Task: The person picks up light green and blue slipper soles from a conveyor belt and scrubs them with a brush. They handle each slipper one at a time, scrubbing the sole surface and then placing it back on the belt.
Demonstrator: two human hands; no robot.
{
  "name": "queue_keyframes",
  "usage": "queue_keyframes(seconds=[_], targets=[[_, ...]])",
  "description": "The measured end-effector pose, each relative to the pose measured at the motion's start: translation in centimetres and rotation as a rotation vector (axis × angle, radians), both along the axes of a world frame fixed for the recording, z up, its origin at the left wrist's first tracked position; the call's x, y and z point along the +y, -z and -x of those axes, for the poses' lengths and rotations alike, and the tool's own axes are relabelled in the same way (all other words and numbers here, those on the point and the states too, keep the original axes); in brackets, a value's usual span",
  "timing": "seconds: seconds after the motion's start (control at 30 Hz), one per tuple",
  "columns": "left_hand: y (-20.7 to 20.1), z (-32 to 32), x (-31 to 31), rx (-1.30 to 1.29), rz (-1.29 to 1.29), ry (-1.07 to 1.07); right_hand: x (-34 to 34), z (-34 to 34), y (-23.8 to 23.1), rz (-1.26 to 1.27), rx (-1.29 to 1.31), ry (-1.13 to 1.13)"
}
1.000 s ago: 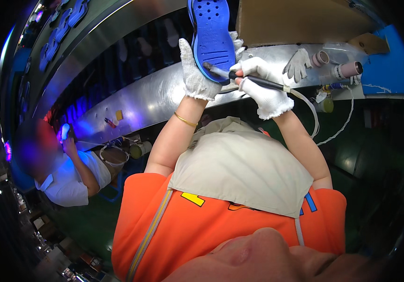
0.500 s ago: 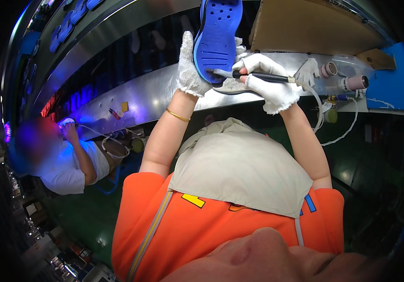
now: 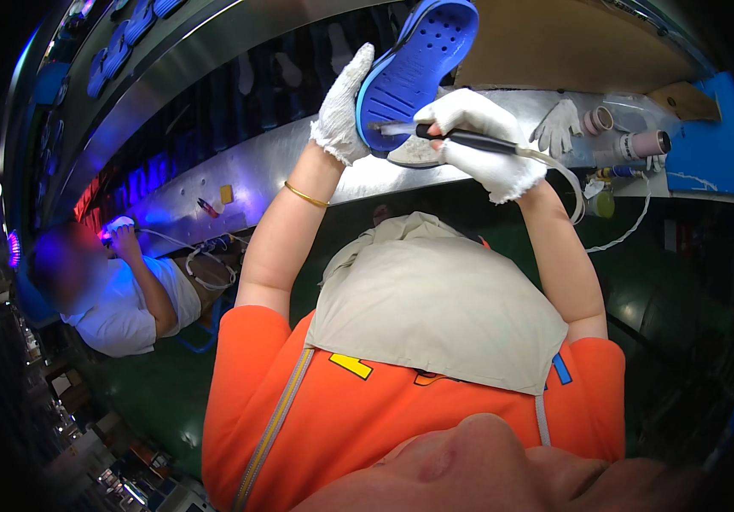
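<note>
In the white knitted glove, my left hand point(image 3: 339, 113) grips a blue shoe sole point(image 3: 415, 75) by its left edge. The sole leans with its holed toe end up and to the right; a light blue rim runs along its side. My right hand point(image 3: 488, 147), gloved with bare fingertips showing, is closed round the black handle of a brush point(image 3: 476, 140) fed by a whitish tube point(image 3: 561, 167). The brush tip lies on or just over the sole's heel; contact cannot be made out. Below the heel, a greyish sole point(image 3: 415, 154) rests on the metal bench.
A metal bench point(image 3: 277, 160) runs across in front of me. To the right lie a white glove point(image 3: 559, 126), pink-wrapped rolls point(image 3: 641, 144) and a blue panel point(image 3: 715, 141). Behind stands cardboard point(image 3: 571, 47). A co-worker point(image 3: 119, 299) sits at the left, near a conveyor bearing blue soles point(image 3: 111, 60).
The blue sole has tilted, its toe end swinging right. My left hand has shifted slightly up and left with it. The brush stays at the heel, in my right hand.
</note>
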State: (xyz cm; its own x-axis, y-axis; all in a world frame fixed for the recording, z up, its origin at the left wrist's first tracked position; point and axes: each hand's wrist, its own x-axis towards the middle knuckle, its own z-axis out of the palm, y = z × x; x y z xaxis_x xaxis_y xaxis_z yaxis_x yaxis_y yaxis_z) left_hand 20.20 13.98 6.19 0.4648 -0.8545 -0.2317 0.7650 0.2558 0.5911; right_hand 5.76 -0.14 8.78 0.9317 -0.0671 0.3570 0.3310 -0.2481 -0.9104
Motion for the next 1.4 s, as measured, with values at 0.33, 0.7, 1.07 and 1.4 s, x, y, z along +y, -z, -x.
queue_keyframes(seconds=[0.33, 0.7, 1.07, 1.4], targets=[[-1.6, 0.5, -1.2, -0.167, -0.334, 0.292, -1.9, -0.9, -0.7, 0.348, 0.448, -0.108], [-1.5, 0.9, -2.1, -0.229, -0.442, 0.343, -4.7, 1.1, -2.6, 0.515, 0.536, -0.025], [2.9, 2.8, -2.5, 0.037, 0.03, -0.026, -0.4, 3.2, 0.9, -0.203, 0.33, 0.077], [1.1, 6.4, -2.9, 0.078, 0.03, -0.113, -1.1, 1.3, 2.1, -0.365, 0.172, 0.315]])
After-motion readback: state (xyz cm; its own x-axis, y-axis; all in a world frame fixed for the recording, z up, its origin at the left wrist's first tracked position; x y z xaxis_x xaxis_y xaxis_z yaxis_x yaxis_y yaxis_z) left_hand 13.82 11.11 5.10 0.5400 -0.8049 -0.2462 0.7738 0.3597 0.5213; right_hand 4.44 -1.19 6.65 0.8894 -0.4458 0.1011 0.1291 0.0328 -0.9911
